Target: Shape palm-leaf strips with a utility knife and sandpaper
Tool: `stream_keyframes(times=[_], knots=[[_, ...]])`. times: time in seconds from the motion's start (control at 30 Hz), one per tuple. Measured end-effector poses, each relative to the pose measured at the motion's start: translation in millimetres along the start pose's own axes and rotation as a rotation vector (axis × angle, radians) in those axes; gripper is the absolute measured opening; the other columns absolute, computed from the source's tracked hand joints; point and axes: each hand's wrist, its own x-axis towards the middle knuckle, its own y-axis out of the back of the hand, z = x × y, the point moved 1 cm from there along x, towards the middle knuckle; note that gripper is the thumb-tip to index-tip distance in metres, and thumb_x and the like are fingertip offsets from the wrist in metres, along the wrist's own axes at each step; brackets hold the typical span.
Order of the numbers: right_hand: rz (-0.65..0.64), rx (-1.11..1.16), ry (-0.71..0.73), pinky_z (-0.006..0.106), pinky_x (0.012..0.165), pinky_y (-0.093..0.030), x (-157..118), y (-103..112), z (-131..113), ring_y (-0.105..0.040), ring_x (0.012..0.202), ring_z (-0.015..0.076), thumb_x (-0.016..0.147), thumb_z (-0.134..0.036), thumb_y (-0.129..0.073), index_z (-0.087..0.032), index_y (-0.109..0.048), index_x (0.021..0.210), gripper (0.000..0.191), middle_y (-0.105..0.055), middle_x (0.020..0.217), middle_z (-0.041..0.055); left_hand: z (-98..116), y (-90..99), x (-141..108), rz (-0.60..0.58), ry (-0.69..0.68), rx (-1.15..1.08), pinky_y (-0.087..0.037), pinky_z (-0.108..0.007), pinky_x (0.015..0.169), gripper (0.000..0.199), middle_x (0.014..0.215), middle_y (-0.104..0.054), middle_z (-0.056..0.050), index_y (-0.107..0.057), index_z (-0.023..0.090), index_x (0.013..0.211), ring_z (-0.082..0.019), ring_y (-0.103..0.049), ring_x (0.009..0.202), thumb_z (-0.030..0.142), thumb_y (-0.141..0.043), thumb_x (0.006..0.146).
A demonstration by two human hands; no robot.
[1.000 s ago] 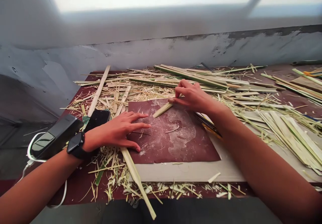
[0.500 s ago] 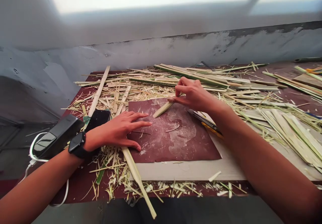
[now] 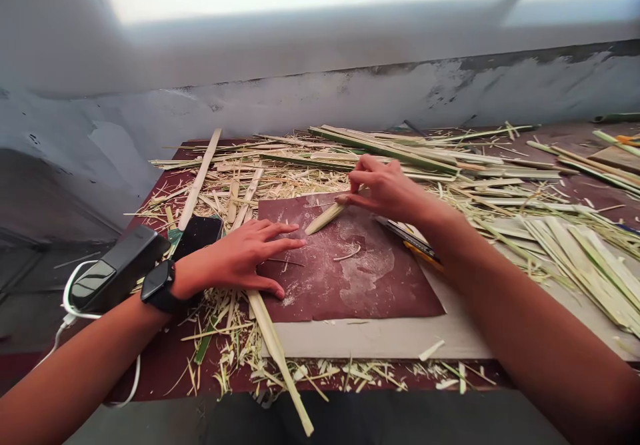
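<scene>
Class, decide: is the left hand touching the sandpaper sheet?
Touching. The head view shows the left hand lying flat, fingers spread on the sandpaper sheet.

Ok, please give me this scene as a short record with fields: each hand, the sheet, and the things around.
left hand: left hand lies flat, fingers spread, on the left edge of the sandpaper sheet
right hand: right hand grips a short bamboo piece, its tip down on the sheet
sheet: dark red, dusted with pale powder
wrist: black watch
around: bamboo strips, phone, cardboard
</scene>
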Motion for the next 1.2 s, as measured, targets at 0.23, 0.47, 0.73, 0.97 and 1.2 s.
stream_keyframes(times=[0.23,0.47,0.73,0.97,1.2], knots=[[-0.032,-0.026,0.014,0.04,0.081,-0.031,2.0,-1.9,-5.8,-0.05,0.08,0.02,0.098,-0.053,-0.053,-0.02,-0.059,0.085,0.036,-0.054,0.1,0.0084,0.6,-0.1,-0.4,-0.013,0.036,-0.025,-0.044,-0.052,0.108,0.091,0.157,-0.045,-0.018,-0.033,0.024,0.158,-0.036,-0.053,0.131,0.064,-0.071,0.086],[-0.016,-0.083,0.0,0.039,0.079,-0.03,0.3,2.2,-0.6,-0.05,0.083,0.0212,0.099,-0.053,-0.05,-0.019,-0.059,0.085,0.037,-0.054,0.099,0.009,2.8,1.8,1.1,-0.005,0.046,-0.044,-0.044,-0.051,0.108,0.1,0.153,-0.049,-0.019,-0.022,0.023,0.162,-0.036,-0.054,0.13,0.064,-0.072,0.086],[-0.031,-0.084,-0.042,0.041,0.081,-0.031,-0.6,1.7,8.5,-0.051,0.084,0.0223,0.098,-0.057,-0.048,-0.019,-0.06,0.086,0.041,-0.054,0.101,0.0096,0.7,-0.3,0.0,-0.002,0.047,-0.037,-0.044,-0.05,0.109,0.104,0.152,-0.049,-0.019,-0.017,0.023,0.163,-0.036,-0.054,0.132,0.066,-0.07,0.086],[-0.071,-0.037,0.006,0.041,0.082,-0.032,2.9,-2.4,-11.9,-0.051,0.08,0.02,0.099,-0.054,-0.049,-0.019,-0.06,0.087,0.038,-0.054,0.102,0.0088,0.2,-0.4,0.4,0.005,0.037,-0.026,-0.045,-0.05,0.11,0.103,0.152,-0.05,-0.02,-0.019,0.02,0.163,-0.036,-0.054,0.133,0.067,-0.07,0.086],[-0.046,-0.053,-0.04,0.045,0.086,-0.032,-0.4,-1.0,7.4,-0.052,0.082,0.0222,0.098,-0.063,-0.045,-0.019,-0.062,0.088,0.048,-0.054,0.102,0.0098,0.3,-0.5,-0.1,-0.001,0.043,-0.023,-0.045,-0.05,0.109,0.103,0.153,-0.049,-0.019,-0.019,0.021,0.163,-0.035,-0.054,0.131,0.066,-0.071,0.086]])
